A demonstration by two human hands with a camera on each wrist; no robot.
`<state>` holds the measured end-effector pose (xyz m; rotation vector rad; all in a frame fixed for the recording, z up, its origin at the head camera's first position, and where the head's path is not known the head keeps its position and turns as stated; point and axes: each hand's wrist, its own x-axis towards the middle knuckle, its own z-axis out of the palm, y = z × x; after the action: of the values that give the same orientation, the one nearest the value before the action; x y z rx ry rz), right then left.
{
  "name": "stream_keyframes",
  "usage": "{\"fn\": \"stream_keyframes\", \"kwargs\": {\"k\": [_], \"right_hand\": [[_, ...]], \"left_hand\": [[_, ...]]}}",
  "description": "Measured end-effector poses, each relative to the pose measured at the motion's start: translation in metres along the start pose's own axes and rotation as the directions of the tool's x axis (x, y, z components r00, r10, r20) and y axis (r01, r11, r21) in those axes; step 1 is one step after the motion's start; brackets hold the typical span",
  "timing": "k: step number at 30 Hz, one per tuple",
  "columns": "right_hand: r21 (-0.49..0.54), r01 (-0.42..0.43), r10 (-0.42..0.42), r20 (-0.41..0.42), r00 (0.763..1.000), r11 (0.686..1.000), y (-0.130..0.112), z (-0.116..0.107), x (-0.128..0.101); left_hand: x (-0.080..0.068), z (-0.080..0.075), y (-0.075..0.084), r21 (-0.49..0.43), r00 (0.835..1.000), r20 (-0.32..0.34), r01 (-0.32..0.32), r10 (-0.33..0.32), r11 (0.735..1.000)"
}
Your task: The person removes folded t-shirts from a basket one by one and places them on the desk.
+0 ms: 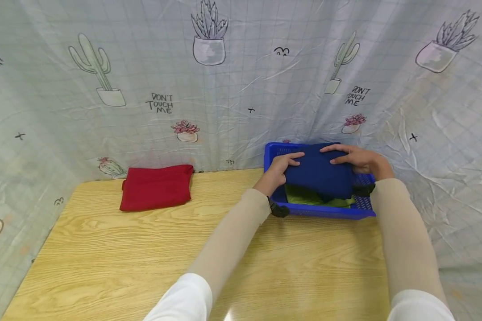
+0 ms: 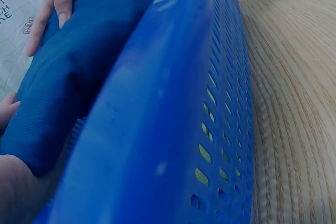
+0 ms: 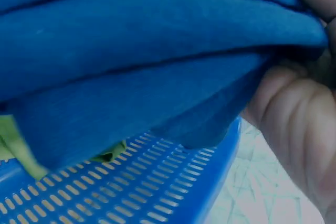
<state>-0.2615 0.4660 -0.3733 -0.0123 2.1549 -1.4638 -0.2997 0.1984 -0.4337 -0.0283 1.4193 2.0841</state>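
Wooden tabletop (image 1: 144, 249), far right edge: blue perforated basket (image 1: 325, 211) | folded navy cloth (image 1: 319, 174) held over green cloth (image 1: 305, 196) inside | left hand (image 1: 283, 167), right hand (image 1: 355, 160) gripping cloth ends | risk: folds slumping open, hem snagging rim | folded red cloth (image 1: 156, 187) far left.
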Motion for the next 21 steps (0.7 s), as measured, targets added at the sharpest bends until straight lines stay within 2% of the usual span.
{"fn": "stream_keyframes", "kwargs": {"k": [3,6,9,11,14,16,21], "right_hand": [[0.038,0.027,-0.026,-0.011,1.0,0.999,0.004,0.002,-0.001],[-0.012,0.011,-0.011,0.008,1.0,1.0,0.008,0.009,0.004],[-0.079,-0.071,0.077,0.076,0.994,0.994,0.011,0.02,0.013],[-0.116,-0.122,0.137,0.13,0.982,0.986,0.012,0.027,0.019],[-0.146,-0.159,0.182,0.162,0.97,0.976,0.011,0.035,0.027],[-0.108,-0.17,0.188,0.179,0.966,0.979,0.01,0.039,0.031],[0.075,-0.194,0.174,0.219,0.96,0.978,0.011,0.043,0.035]], "left_hand": [[-0.001,0.0,0.0,-0.044,0.999,0.034,-0.007,0.008,0.999],[0.0,0.0,-0.001,-0.095,0.999,0.026,-0.018,0.021,0.995],[0.001,-0.001,-0.002,-0.11,0.999,-0.037,-0.026,0.022,0.994],[0.001,-0.001,-0.003,-0.105,0.997,-0.075,-0.029,0.021,0.994],[0.002,-0.002,-0.003,-0.102,0.994,-0.11,-0.031,0.02,0.994],[0.002,-0.002,-0.002,-0.128,0.994,-0.11,-0.04,0.025,0.991],[0.002,0.0,-0.002,-0.239,0.995,-0.091,-0.06,0.039,0.969]]}}
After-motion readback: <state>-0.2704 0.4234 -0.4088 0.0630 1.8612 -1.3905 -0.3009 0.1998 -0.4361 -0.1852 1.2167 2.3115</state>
